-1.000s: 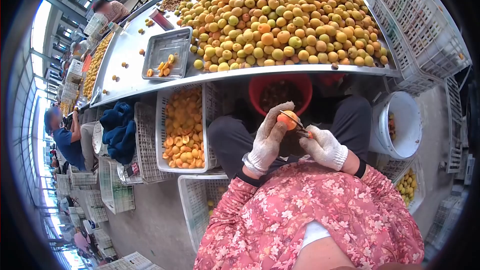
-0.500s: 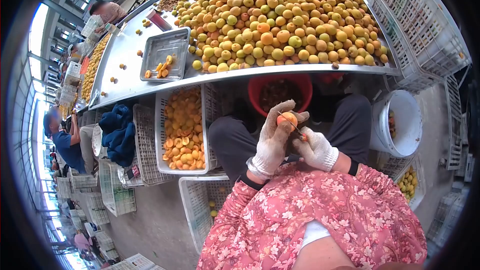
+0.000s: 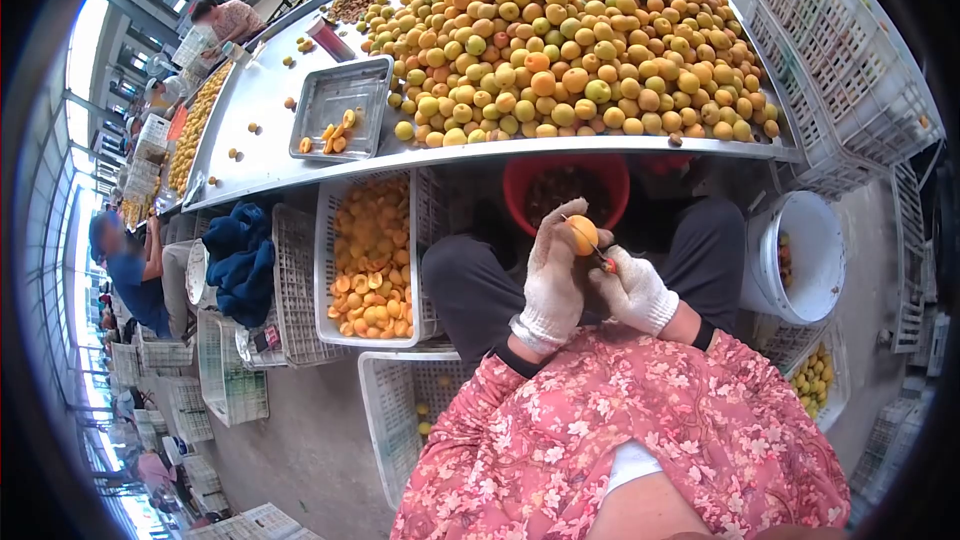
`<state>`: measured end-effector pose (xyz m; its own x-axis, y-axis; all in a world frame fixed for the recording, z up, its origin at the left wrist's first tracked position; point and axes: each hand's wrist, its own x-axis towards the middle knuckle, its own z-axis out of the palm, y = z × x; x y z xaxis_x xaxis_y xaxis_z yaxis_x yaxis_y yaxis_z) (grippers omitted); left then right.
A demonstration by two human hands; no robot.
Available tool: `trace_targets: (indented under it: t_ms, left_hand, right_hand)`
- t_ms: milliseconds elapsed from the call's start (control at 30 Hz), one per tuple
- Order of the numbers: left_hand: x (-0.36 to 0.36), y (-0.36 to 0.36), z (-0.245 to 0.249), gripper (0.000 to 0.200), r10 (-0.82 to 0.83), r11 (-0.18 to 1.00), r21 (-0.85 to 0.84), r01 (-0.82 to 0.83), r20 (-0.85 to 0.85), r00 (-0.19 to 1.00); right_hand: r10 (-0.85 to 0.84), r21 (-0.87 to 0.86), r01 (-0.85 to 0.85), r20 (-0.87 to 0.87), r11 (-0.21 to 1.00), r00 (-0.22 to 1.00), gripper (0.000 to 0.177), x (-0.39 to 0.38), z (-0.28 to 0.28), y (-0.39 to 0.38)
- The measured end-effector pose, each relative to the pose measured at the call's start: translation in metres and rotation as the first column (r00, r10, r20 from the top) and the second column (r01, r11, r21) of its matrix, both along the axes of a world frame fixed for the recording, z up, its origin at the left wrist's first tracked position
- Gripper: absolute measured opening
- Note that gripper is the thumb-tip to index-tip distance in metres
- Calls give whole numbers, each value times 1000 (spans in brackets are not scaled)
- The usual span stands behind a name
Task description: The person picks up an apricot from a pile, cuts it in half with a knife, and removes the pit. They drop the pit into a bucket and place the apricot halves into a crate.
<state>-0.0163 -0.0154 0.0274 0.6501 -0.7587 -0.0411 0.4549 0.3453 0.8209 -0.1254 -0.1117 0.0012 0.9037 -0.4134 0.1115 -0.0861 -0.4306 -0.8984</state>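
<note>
1. Room: a long, bright hall with stacked crates; a co-worker in a blue shirt [image 3: 138,275] sits along the left side.
2. Surface: the pale metal table [image 3: 262,90] looks smooth and hard, with a raised edge and a broad heap of fruit [image 3: 560,50] on it.
3. Below its edge are a white crate [image 3: 370,342] of orange halves, a white bucket [image 3: 815,275] and a red basin [image 3: 514,202].
4. The metal tray [image 3: 340,95] on the table holds a few cut pieces.
5. Hands: the gloved left hand [image 3: 550,290] curls partway closed around one fruit; the gloved right hand [image 3: 640,292] is nearly closed on a small knife's reddish handle [image 3: 609,265].
6. The held fruit [image 3: 582,235] is above the lap, near the basin. It is probably light, fairly soft, easily bruised and slippery where wet; its rounded sides suit a gentle fingertip hold, clear of the blade. Whether the blade has entered it, I cannot tell.
</note>
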Motion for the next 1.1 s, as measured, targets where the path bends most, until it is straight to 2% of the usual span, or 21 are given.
trace_targets:
  t_ms: [67,100,233,300,400,433,467,500,533,567,600,667,700,733,767,867,900,933,967,1067,1100]
  left_hand:
    - [0,-1,-9,54,-149,980,-179,91,-348,925]
    - [-1,0,-11,52,-175,976,-194,99,-428,887]
    - [2,1,-10,51,-225,963,-238,126,-456,861]
    - [3,-1,-14,57,-21,999,-50,18,-69,997]
    - [8,1,-3,57,-29,999,-26,31,56,998]
    - [7,1,-4,57,-31,999,-24,32,52,998]
    - [7,2,-6,55,-121,990,-86,112,-108,987]
    - [6,3,-7,52,-216,971,-160,179,-258,942]
    - [5,2,-7,52,-215,971,-161,177,-259,942]
    - [2,0,-6,53,-246,964,-195,183,-376,893]
    - [1,0,-6,54,-277,956,-230,184,-486,829]
    - [1,-2,-11,56,-307,943,-272,194,-477,823]
    - [1,-7,-20,57,-119,989,-118,94,-225,967]
    - [2,-11,-20,58,51,999,2,-51,76,996]
    - [3,-10,-19,58,48,999,1,-48,80,996]
    - [6,-7,-14,59,76,997,10,-76,-1,997]
    - [7,-6,-14,58,-42,998,-47,35,-173,984]
    - [7,-5,-14,58,-167,984,-121,134,-331,929]
    - [-1,-7,-11,60,-139,989,-97,108,-424,895]
    - [-2,-4,-4,61,-143,990,-71,124,-469,871]
    - [0,-3,-17,58,-173,984,-95,148,-367,914]
  right_hand:
    - [-30,-64,34,66,997,997,28,0,-6,3]
    - [-13,-44,14,31,999,999,29,-1,-7,3]
    - [-16,66,13,38,998,999,24,-3,-5,4]
    - [-6,135,3,24,991,1000,22,-2,5,3]
    - [13,179,10,-127,984,992,11,-2,10,2]
    - [0,101,8,-75,995,997,16,-2,2,0]
    - [-9,23,9,-21,1000,1000,20,-1,-4,-1]
    - [-8,23,9,-23,1000,1000,20,0,-7,1]
    - [-27,21,25,62,999,998,21,1,-10,2]
    - [-46,22,43,147,999,988,22,2,-11,4]
    - [-46,24,43,145,999,988,22,1,-10,4]
    - [-4,71,3,0,997,1000,26,-2,-2,1]
    - [-1,70,1,2,998,1000,26,-2,2,1]
    - [2,153,5,-45,988,999,20,0,7,2]
    - [7,235,15,-90,972,996,16,2,10,2]
    - [35,99,-22,-129,995,991,28,2,0,-2]
    - [37,103,-23,-133,994,990,28,2,-6,-1]
    - [-2,37,4,-38,999,999,28,2,-11,1]
    - [-34,-31,36,63,999,997,27,3,-13,1]
    - [-23,95,17,61,995,998,30,0,-11,1]
    - [-22,95,17,60,995,998,30,-2,-13,-1]
